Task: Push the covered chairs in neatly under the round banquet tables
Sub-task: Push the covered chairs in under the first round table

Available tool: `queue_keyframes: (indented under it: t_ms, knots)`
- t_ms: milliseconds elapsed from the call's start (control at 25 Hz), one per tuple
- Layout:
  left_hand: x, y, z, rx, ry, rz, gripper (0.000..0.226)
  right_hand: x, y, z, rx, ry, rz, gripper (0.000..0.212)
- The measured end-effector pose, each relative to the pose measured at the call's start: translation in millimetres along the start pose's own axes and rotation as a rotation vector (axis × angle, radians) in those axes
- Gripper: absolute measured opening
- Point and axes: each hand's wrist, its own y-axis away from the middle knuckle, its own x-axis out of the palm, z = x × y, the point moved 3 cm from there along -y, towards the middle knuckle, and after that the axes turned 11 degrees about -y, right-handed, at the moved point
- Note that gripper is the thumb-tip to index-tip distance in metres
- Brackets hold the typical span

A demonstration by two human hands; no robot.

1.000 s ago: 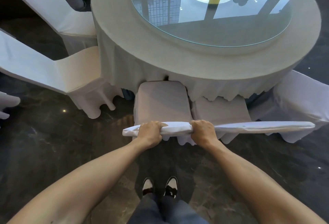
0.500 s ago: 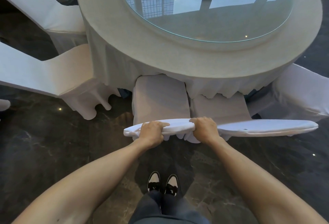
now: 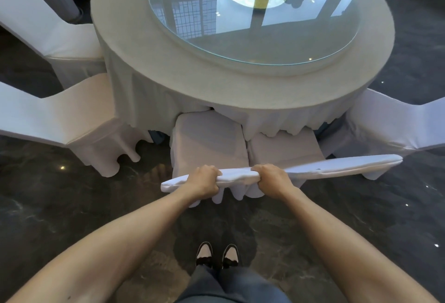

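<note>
A round banquet table (image 3: 168,66) with a grey cloth stands straight ahead. Two white-covered chairs face it side by side. The left chair's seat (image 3: 208,139) has its front edge under the hanging cloth. The right chair's seat (image 3: 284,151) is partly under the cloth too. My left hand (image 3: 203,181) grips the top of the left chair's backrest (image 3: 238,177). My right hand (image 3: 272,178) grips the spot where that backrest meets the right chair's backrest (image 3: 342,165); which one it holds is unclear.
A glass turntable (image 3: 252,26) lies on the tabletop. Two more covered chairs, a nearer one (image 3: 60,115) and a farther one (image 3: 48,33), stand at the left, angled out from the table. Another covered chair (image 3: 390,122) stands at the right. Dark marble floor (image 3: 72,206) lies around my shoes (image 3: 216,254).
The view has moved closer to the table and both hands keep their grip on the backrests. The chairs have shifted slightly toward the table.
</note>
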Motion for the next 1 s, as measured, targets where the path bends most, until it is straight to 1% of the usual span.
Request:
queue_keyframes:
  t_ms: [40, 120, 160, 240, 360, 440, 560, 640, 760, 840, 920, 1000]
  knots:
    - [-3.0, -1.6, -2.6, 0.010, -0.004, 0.012, 0.024, -4.7, 2.3, -4.3, -0.003, -0.013, 0.026, 0.029]
    - [-3.5, -3.4, -14.0, 0.038, 0.000, 0.006, 0.022, -16.7, 11.1, -17.5, 0.002, -0.053, 0.003, 0.031]
    - [-2.0, -4.4, -21.3, 0.052, -0.020, -0.012, 0.023, -20.3, 16.4, -25.9, 0.009, -0.063, -0.024, 0.033]
    - [1.8, -6.5, -41.4, 0.073, -0.087, -0.050, 0.032, -28.0, 28.8, -43.9, 0.035, -0.050, -0.079, 0.040]
    - [4.3, -19.0, -70.9, 0.048, -0.184, -0.070, 0.042, -46.8, 41.4, -76.6, 0.012, 0.063, -0.183, 0.050]
    - [7.3, -25.1, -88.7, 0.005, -0.251, -0.076, 0.040, -60.3, 48.4, -100.9, -0.014, 0.139, -0.236, 0.057]
    - [9.9, -30.2, -120.3, -0.062, -0.318, -0.102, 0.029, -80.0, 56.3, -143.2, -0.035, 0.234, -0.198, 0.066]
    - [10.7, -32.5, -152.2, -0.112, -0.360, -0.115, 0.025, -93.2, 61.3, -176.3, -0.078, 0.263, -0.171, 0.067]
    - [10.3, -35.3, -169.2, -0.177, -0.346, -0.103, 0.023, -106.7, 61.5, -202.6, -0.084, 0.321, -0.147, 0.061]
    - [9.4, -35.7, -182.1, -0.213, -0.332, -0.137, 0.022, -113.7, 64.6, -217.0, -0.109, 0.324, -0.157, 0.056]
    - [8.8, -39.2, -201.9, -0.184, -0.268, -0.200, 0.024, -120.1, 67.0, -227.9, -0.140, 0.293, -0.116, 0.055]
    - [5.7, -49.2, -228.0, -0.121, -0.169, -0.230, 0.029, -128.3, 66.9, -236.6, -0.175, 0.257, -0.096, 0.055]
